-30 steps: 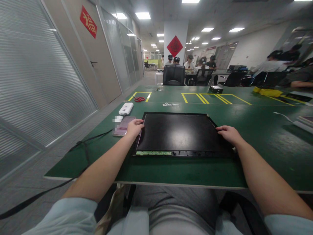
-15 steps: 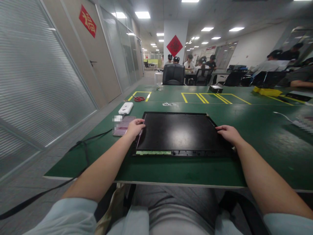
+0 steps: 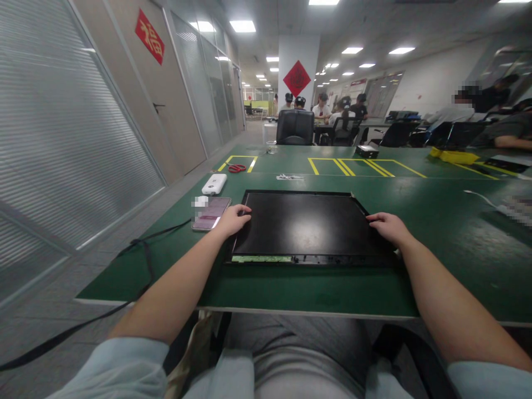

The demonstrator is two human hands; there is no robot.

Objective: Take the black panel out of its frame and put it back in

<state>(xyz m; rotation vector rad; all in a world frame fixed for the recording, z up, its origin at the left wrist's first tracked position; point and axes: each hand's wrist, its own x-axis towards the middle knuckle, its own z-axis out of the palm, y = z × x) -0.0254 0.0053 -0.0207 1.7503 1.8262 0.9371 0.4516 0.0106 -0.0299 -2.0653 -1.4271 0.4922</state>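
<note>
A black flat display panel [image 3: 305, 224] lies face up on the green table, set in a thin dark frame. Along its near edge runs a green circuit strip [image 3: 261, 259]. At the panel's left edge my left hand [image 3: 233, 220] is closed, with fingertips over the rim and the thumb beside them. My right hand [image 3: 388, 227] pinches the right edge of the frame, its lower fingers partly hidden below the rim.
Left of the panel lie a phone [image 3: 211, 215] and a white power bank [image 3: 214, 183], with a black strap [image 3: 145, 263] trailing off the table. Red-handled scissors [image 3: 236, 168] and small white pieces [image 3: 290, 177] lie beyond. A white cable [image 3: 482, 197] is at right. People sit farther back.
My left hand has shifted slightly right, its fingertips reaching a little farther over the panel's left edge. The right hand and the panel look unmoved.
</note>
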